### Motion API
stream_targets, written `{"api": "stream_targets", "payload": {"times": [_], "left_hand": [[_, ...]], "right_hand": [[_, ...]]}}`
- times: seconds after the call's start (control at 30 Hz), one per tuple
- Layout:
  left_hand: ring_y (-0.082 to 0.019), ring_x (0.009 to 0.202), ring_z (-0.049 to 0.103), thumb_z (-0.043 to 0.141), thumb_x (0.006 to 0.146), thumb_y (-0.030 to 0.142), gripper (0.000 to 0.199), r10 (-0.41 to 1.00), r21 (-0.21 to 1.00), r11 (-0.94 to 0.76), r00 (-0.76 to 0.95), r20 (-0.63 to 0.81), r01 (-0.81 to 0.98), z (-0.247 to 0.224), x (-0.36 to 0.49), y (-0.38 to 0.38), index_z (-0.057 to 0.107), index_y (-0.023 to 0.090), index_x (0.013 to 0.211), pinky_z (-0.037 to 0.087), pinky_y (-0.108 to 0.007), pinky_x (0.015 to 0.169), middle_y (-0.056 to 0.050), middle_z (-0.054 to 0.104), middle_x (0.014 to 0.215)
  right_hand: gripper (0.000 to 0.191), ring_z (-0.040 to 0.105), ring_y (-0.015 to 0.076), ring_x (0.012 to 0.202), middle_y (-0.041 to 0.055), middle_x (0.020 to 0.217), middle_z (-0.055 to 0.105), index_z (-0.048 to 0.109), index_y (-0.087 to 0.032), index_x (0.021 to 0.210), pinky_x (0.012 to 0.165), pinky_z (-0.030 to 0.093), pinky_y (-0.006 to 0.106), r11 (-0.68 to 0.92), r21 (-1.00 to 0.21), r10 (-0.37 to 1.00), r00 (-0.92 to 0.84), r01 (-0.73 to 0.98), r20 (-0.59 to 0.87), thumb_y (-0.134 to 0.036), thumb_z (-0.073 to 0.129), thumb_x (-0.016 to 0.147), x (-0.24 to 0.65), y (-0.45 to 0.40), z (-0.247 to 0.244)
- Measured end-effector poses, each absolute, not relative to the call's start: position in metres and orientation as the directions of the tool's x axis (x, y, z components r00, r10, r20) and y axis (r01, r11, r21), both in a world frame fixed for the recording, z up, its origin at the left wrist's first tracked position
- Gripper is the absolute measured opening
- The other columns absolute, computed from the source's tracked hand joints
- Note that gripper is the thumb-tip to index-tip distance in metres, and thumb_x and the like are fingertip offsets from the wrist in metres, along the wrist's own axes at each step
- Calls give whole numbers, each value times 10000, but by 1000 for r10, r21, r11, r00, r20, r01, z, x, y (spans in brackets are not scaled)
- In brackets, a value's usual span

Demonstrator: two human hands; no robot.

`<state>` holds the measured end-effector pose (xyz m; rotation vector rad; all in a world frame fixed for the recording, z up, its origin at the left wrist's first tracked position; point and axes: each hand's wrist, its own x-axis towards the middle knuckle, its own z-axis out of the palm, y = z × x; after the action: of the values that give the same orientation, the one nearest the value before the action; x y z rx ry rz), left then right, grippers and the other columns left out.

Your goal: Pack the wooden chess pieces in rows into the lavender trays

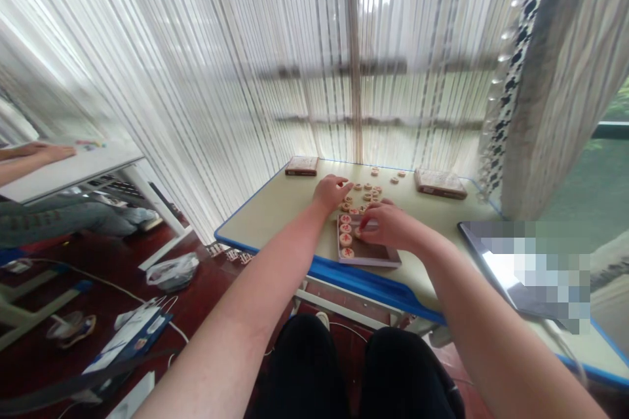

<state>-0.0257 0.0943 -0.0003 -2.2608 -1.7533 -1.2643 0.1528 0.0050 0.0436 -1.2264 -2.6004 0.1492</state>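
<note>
My right hand (pixel 388 226) reaches into a shallow box (pixel 371 262) at the near edge of the table. Its thumb and fingers pinch a round xiangqi piece (pixel 358 234). Along the box's left wall runs a column of several pieces with red characters (pixel 346 239). Beyond the box, several loose pieces (pixel 367 196) lie scattered on the tabletop, some overlapping. My left hand (pixel 332 192) hovers at the left side of this group, fingers bent and slightly apart, with no piece visible in them. Its fingertips are close to the pieces; whether they touch one is unclear.
Two flat boxes lie on the blue-edged table (pixel 265 213): one at the back left (pixel 301 166), one at the back right (pixel 440 183). A tablet-like device (pixel 496 268) rests on the right. Another person's hands (pixel 49 154) are on a white table at left. String curtains hang behind.
</note>
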Motion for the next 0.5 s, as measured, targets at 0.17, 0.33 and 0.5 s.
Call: {"api": "stream_targets", "payload": {"times": [0.17, 0.33, 0.5], "left_hand": [[-136, 752, 579, 525, 780, 454, 371, 810, 442, -410, 96, 578, 798, -1, -24, 96, 677, 168, 962, 451, -261, 772, -60, 642, 837], [-136, 744, 577, 528, 774, 461, 390, 811, 459, -401, 74, 581, 793, -4, -25, 100, 661, 157, 979, 454, -265, 759, -63, 635, 840], [-133, 736, 572, 536, 769, 454, 382, 807, 464, -417, 84, 584, 781, -4, -25, 100, 650, 148, 968, 452, -262, 747, -58, 633, 820]], "right_hand": [[210, 539, 215, 879, 53, 885, 628, 674, -213, 794, 802, 403, 308, 695, -306, 712, -683, 650, 165, -373, 620, 670, 153, -11, 60], [179, 541, 189, 879, 28, 894, 622, 671, -223, 803, 824, 391, 289, 783, -390, 579, -796, 485, 173, -338, 629, 671, 146, -25, 65], [155, 542, 175, 854, 22, 885, 621, 677, -225, 796, 795, 396, 275, 774, -417, 576, -804, 476, 151, -303, 622, 674, 144, -28, 61]]}}
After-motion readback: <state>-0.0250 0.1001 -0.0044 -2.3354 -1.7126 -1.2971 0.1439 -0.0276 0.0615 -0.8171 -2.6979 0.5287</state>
